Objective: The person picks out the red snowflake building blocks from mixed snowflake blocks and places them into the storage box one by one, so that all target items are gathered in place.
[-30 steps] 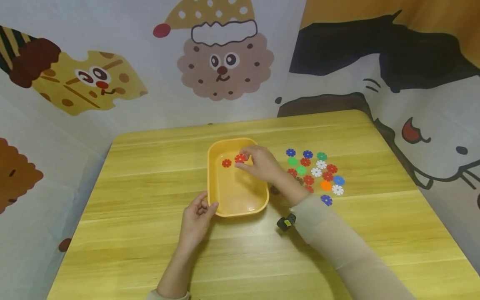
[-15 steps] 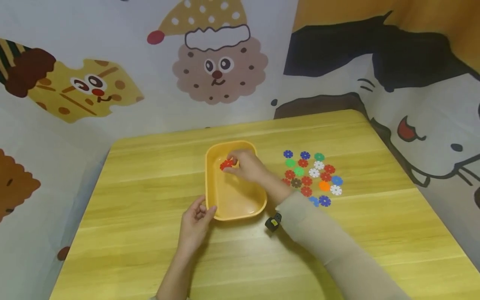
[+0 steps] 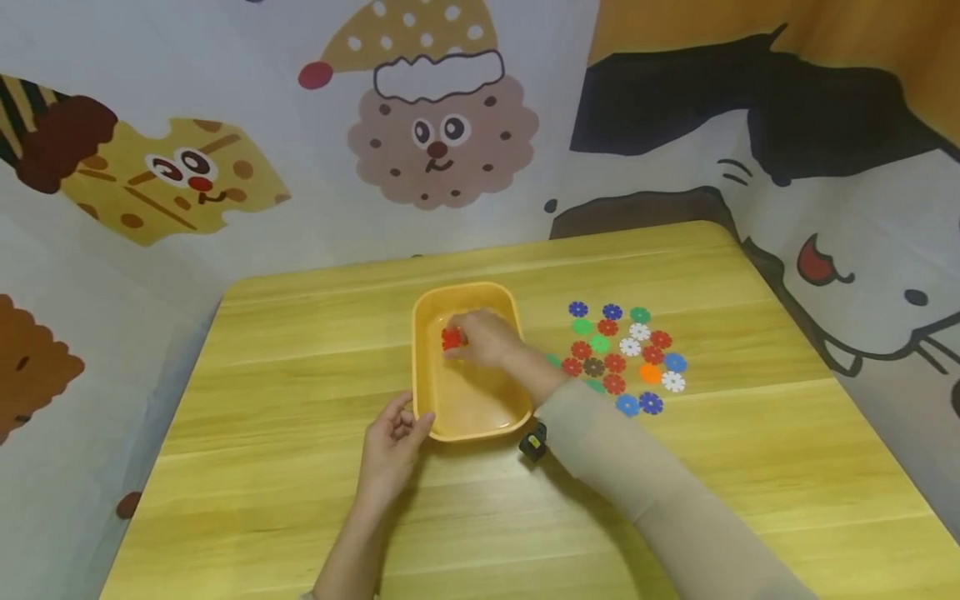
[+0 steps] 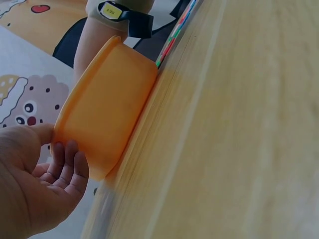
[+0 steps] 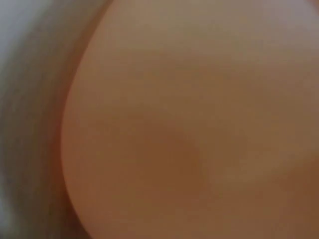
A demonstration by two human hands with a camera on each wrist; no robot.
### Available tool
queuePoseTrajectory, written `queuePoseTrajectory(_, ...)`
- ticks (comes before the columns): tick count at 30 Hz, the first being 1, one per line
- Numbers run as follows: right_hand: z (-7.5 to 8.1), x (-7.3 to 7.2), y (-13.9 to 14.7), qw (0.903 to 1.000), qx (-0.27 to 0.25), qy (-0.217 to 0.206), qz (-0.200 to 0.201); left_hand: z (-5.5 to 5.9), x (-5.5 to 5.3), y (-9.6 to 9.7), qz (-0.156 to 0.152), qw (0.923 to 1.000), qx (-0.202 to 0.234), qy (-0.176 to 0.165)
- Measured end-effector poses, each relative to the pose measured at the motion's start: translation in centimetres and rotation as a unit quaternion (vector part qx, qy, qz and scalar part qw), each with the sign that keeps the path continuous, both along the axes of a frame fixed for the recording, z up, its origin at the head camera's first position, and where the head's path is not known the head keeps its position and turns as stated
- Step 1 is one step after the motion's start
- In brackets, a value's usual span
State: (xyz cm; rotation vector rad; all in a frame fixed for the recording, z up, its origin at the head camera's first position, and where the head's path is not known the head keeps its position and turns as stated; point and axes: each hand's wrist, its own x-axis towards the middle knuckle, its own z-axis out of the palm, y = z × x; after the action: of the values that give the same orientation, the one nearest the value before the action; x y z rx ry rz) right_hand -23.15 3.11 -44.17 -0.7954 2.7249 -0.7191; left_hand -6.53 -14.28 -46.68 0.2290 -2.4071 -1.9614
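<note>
My left hand (image 3: 392,450) grips the near-left corner of a yellow-orange plastic tray (image 3: 472,435), thumb on the rim and fingers against the outer wall. The left wrist view shows this hand (image 4: 45,174) on the tray's side (image 4: 107,99). Inside the tray, toward its far end, my right hand (image 3: 487,340) pinches a red snowflake disc (image 3: 452,338). Whether a second red disc lies under the fingertips I cannot tell. Only blurred skin and sleeve fill the right wrist view.
Right of the tray, several flat snowflake discs (image 3: 630,347) lie spread on the wooden table (image 3: 300,350) in red, blue, green, white, orange and brown. A black wrist camera (image 3: 533,442) sits at my right cuff. A cartoon-printed cloth (image 3: 442,150) hangs behind the table.
My right hand has moved left and lower into the tray with the red disc. A separate red disc seen there earlier no longer shows apart. My left hand stays on the corner.
</note>
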Motion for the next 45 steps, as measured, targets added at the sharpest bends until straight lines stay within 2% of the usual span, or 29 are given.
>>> queuePoseTrajectory(3,-0.1,0.1,0.0,0.9996,0.017,-0.019,0.013,0.0,0.0,0.1,-0.001,1.0000,0.004,-0.001)
queuePoseTrajectory(7,-0.4,0.1,0.1,0.9992,0.014,-0.035,0.015,0.0,0.0,0.2,-0.003,1.0000,0.004,0.000)
queuePoseTrajectory(14,-0.5,0.1,0.0,0.9994,0.003,-0.034,0.007,0.0,0.0,0.2,-0.003,1.0000,-0.001,0.006)
queuePoseTrajectory(19,0.1,0.2,0.4,0.9990,-0.042,-0.007,0.010,0.1,0.0,0.2,-0.001,1.0000,-0.005,0.008)
queuePoseTrajectory(25,1.3,0.4,1.7,0.9963,-0.083,0.020,-0.011,0.2,-0.1,0.1,-0.001,1.0000,-0.008,-0.003)
queuePoseTrajectory(32,1.8,0.5,3.9,0.9875,-0.145,0.059,-0.022,0.3,0.0,0.1,0.003,0.9999,-0.008,-0.011)
queuePoseTrajectory(36,1.8,0.4,5.3,0.9824,-0.172,0.059,-0.041,0.2,-0.1,0.0,0.009,0.9998,-0.014,-0.013)
queuePoseTrajectory(41,1.9,0.5,7.6,0.9744,-0.210,0.037,-0.073,0.2,-0.2,0.1,0.013,0.9997,-0.010,-0.021)
queuePoseTrajectory(45,2.1,0.4,9.9,0.9703,-0.215,0.033,-0.106,0.4,-0.1,0.2,0.006,0.9998,-0.009,-0.018)
